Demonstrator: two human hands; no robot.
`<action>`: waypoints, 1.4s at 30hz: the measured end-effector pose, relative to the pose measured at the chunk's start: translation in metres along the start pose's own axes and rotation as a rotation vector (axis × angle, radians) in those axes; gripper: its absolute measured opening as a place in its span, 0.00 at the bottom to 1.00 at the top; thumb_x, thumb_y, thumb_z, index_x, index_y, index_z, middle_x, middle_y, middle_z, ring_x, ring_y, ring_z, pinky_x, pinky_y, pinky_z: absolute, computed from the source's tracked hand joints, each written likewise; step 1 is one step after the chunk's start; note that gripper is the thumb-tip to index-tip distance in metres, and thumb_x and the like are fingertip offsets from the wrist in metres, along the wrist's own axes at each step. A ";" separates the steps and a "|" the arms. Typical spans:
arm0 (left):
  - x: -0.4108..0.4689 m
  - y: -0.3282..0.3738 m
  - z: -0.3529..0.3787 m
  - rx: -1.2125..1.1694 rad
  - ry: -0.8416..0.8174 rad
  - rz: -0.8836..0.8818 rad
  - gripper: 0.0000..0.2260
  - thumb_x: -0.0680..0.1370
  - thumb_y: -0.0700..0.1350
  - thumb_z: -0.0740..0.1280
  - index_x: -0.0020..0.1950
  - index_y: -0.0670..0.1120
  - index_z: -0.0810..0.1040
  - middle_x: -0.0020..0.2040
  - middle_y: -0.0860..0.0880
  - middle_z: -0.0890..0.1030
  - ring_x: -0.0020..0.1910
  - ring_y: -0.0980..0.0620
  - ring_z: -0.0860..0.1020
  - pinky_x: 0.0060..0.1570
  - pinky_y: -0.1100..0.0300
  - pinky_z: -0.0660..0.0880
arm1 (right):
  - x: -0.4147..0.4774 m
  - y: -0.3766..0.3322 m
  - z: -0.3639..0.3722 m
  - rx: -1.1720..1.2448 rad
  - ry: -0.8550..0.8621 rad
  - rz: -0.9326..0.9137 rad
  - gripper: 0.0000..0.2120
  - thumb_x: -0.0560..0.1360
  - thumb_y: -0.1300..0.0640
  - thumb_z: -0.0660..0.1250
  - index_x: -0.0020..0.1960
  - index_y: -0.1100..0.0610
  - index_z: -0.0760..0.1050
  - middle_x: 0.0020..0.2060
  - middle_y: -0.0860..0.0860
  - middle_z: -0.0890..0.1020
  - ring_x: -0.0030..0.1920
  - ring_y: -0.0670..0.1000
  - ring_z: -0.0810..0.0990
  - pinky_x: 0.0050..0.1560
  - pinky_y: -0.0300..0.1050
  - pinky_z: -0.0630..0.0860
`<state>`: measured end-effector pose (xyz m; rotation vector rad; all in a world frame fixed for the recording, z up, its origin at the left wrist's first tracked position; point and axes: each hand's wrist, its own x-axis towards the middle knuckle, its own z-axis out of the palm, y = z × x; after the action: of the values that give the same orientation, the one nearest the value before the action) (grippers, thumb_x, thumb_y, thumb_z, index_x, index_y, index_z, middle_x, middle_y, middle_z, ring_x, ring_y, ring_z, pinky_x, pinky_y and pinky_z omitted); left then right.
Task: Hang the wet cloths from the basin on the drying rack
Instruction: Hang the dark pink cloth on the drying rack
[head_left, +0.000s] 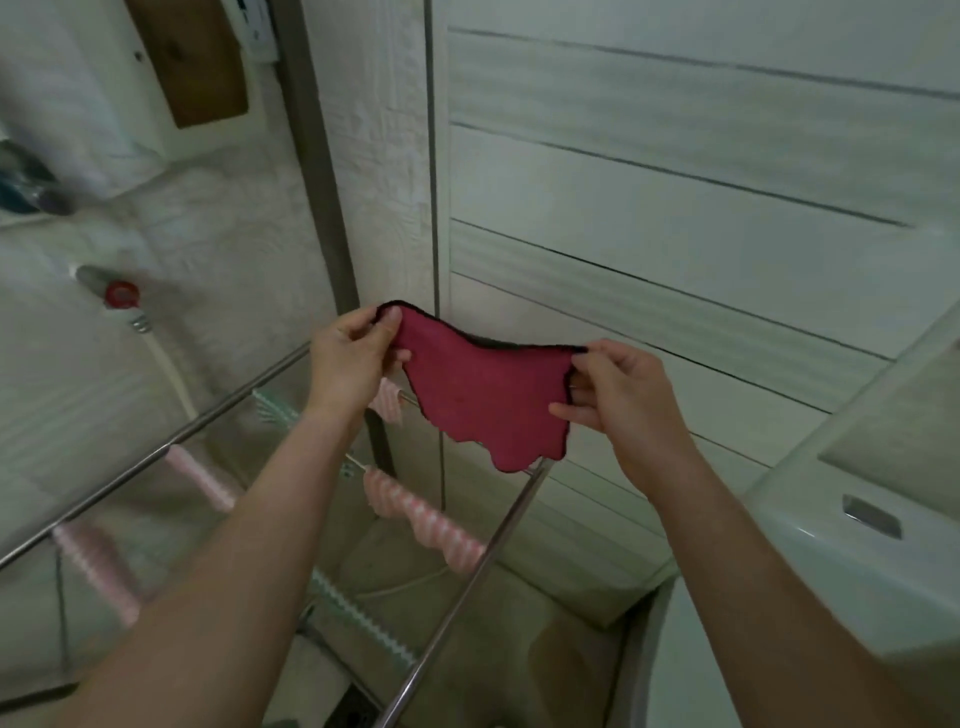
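Above the rails of the drying rack, close to the middle of the view, the red cloth is held stretched between the person's two hands. The left hand pinches the cloth's upper corner at about 10 o'clock from its centre, thumb in front and fingers curled behind. The right hand pinches the opposite edge at 3 o'clock, with the thumb and forefinger at the top corner and the lower fingers against the side hem.

The cloth looks soft and limp: its top edge sags between the two grips and its bottom hem falls in waves. Being wet, it is probably a little heavier than it looks and may cling or drip, but it is still light. The two top corners seem the right place to hold it. Kept taut there, it could be laid over a rail with about half on each side, so it does not slide off the smooth metal.

Pink striped cloths and a green striped cloth hang on the rails towards 6 and 7 o'clock. No basin can be made out. A white unit at 4 o'clock is cut off by the frame. The whole view is slightly blurred, and whether the cloth's lowest hem touches the rail beneath it cannot be told.
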<state>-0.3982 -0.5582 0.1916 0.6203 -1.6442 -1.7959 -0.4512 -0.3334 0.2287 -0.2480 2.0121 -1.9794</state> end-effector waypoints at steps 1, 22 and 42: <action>0.007 -0.008 0.001 -0.001 0.018 -0.010 0.05 0.78 0.41 0.66 0.44 0.46 0.81 0.30 0.53 0.79 0.25 0.59 0.76 0.28 0.67 0.76 | 0.006 0.007 0.004 0.001 -0.010 0.031 0.08 0.77 0.64 0.60 0.42 0.61 0.76 0.35 0.55 0.77 0.39 0.54 0.79 0.43 0.52 0.82; 0.071 -0.118 0.029 0.369 0.059 -0.123 0.12 0.78 0.45 0.65 0.36 0.42 0.77 0.29 0.47 0.74 0.27 0.54 0.72 0.36 0.54 0.73 | 0.077 0.126 0.000 -0.266 -0.067 0.247 0.10 0.78 0.61 0.61 0.46 0.58 0.81 0.40 0.54 0.85 0.41 0.52 0.84 0.39 0.43 0.80; 0.089 -0.136 0.080 0.654 -0.090 -0.178 0.13 0.76 0.44 0.67 0.60 0.48 0.75 0.52 0.48 0.77 0.51 0.50 0.77 0.47 0.61 0.72 | 0.140 0.167 -0.023 -0.778 0.130 0.037 0.10 0.79 0.53 0.60 0.48 0.58 0.76 0.34 0.51 0.77 0.35 0.52 0.76 0.32 0.43 0.66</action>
<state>-0.5344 -0.5608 0.0716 1.0018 -2.3176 -1.3892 -0.5746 -0.3531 0.0493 -0.2441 2.7585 -1.1204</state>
